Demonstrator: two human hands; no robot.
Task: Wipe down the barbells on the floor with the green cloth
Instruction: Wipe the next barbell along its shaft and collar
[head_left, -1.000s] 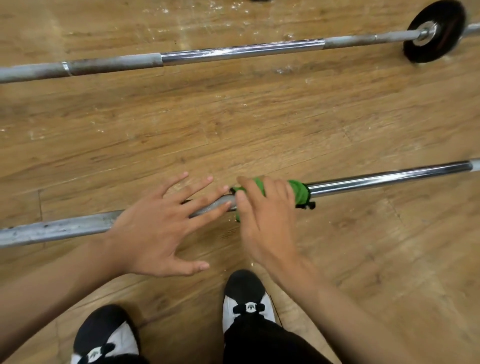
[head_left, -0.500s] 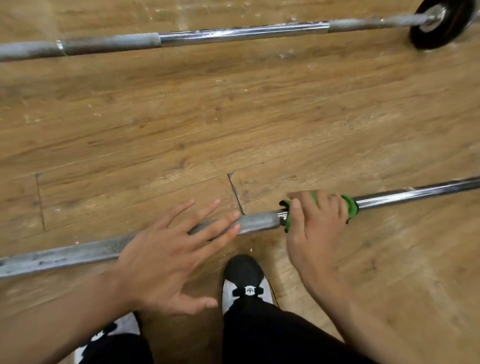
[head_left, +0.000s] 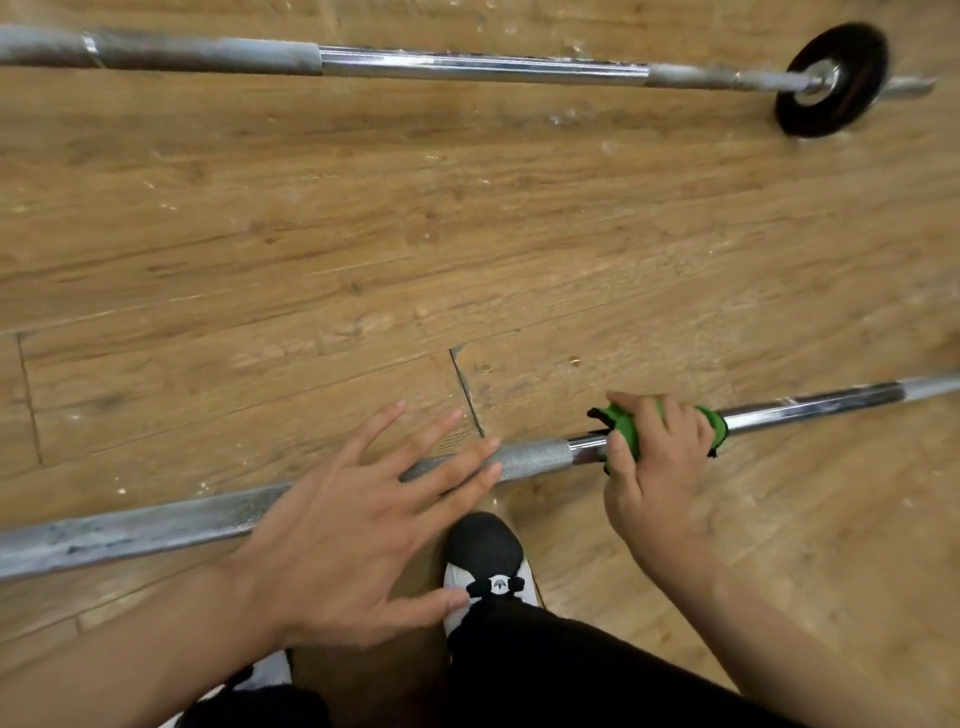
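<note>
The near barbell (head_left: 535, 457) lies across the wooden floor from lower left to right. My right hand (head_left: 654, 462) grips the green cloth (head_left: 626, 428), which is wrapped around the bar's shiny section. My left hand (head_left: 363, 525) is spread flat with straight fingers, and its fingertips rest on the knurled grey part just left of the cloth. A second barbell (head_left: 467, 65) lies farther away along the top, with a small black plate (head_left: 831, 80) on its right end.
My feet in black and white shoes (head_left: 488, 561) stand just behind the near bar, between my arms. White dust specks and two small gold bits (head_left: 485, 367) dot the wooden floor (head_left: 363, 234) between the bars.
My right hand has slid the green cloth to the right along the near bar. My left hand has stayed spread on the knurled part. The camera has shifted.
</note>
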